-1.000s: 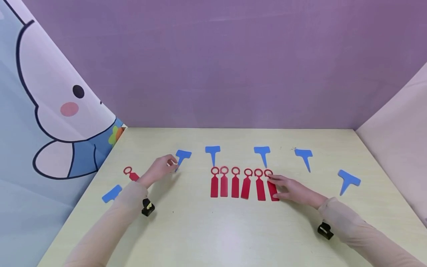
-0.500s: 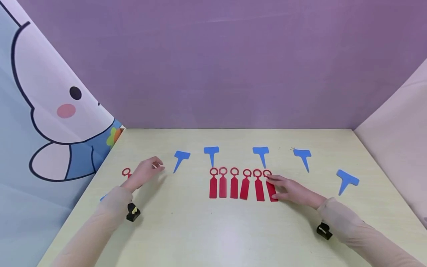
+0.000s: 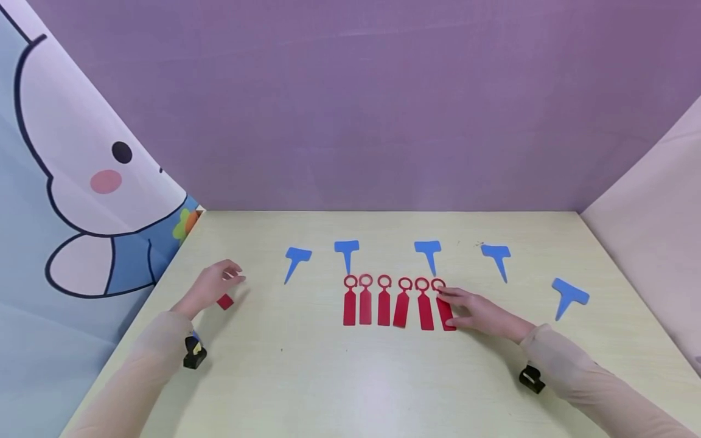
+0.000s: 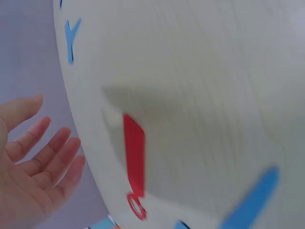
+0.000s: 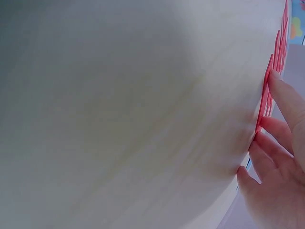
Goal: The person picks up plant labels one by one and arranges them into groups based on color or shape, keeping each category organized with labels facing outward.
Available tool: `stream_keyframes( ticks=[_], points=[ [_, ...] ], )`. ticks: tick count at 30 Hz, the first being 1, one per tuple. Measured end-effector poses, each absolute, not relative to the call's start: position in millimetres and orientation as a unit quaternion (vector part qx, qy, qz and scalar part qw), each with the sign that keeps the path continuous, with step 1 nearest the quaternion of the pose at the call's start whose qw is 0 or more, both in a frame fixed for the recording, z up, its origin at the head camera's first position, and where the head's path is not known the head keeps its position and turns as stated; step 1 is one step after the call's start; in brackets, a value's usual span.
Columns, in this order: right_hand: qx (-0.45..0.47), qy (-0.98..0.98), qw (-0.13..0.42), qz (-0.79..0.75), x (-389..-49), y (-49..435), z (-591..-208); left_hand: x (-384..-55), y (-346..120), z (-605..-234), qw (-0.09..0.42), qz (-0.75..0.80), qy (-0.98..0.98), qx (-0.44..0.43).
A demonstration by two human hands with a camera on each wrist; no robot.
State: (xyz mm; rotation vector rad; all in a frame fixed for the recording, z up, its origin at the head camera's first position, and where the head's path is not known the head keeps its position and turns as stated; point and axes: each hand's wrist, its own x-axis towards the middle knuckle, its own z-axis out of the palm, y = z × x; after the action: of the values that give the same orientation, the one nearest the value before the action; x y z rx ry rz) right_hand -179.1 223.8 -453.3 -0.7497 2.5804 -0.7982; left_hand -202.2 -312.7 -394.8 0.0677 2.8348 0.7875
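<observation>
- Purple cloth (image 3: 383,109) rises along the back edge of a pale table (image 3: 350,383), and a cloth with a cartoon print (image 3: 82,201) flanks the left edge.
- On the table's left part lies a lone red tag (image 4: 135,160), flat; its ring points toward the back left corner, so its long axis slants and its plain end faces the near edge and the middle.
- Left hand (image 3: 210,286) is much the nearer hand to that tag: it hangs above it, fingers loosely bent, spread and holding nothing. In the head view the hand hides all but the plain end, which shows just on the near side of the fingers.
- Six other red tags (image 3: 384,307) form a row near the middle, rings toward the back edge, long axes roughly running back to front.
- Right hand (image 3: 484,313) touches the row's rightmost tag (image 3: 445,310) from its right side, fingers relaxed: thumb by the plain end, fingertips by the ring. Whether they press or merely rest is hard to judge.
- Behind and beside the row, five blue markers (image 3: 428,247) lie in a loose arc; one more blue piece (image 4: 255,200) lies near the left edge, mostly covered by the left sleeve (image 3: 126,383) in the head view.
</observation>
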Motion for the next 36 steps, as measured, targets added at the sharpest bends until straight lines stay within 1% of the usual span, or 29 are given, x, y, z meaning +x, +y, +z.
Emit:
stream_keyframes(
  ticks=[16,24,36],
  points=[
    [-0.266,0.907,0.169,-0.279,-179,223,-454,-193,-352,-401,0.109,0.262,0.959,-0.016],
    [-0.271,0.908,0.164,-0.273,-178,222,-453,-193,-363,-405,0.102,0.262,0.959,-0.022],
    [-0.279,0.907,0.158,-0.273,-178,223,-453,-195,-375,-411,0.15,0.259,0.953,-0.049]
  ],
)
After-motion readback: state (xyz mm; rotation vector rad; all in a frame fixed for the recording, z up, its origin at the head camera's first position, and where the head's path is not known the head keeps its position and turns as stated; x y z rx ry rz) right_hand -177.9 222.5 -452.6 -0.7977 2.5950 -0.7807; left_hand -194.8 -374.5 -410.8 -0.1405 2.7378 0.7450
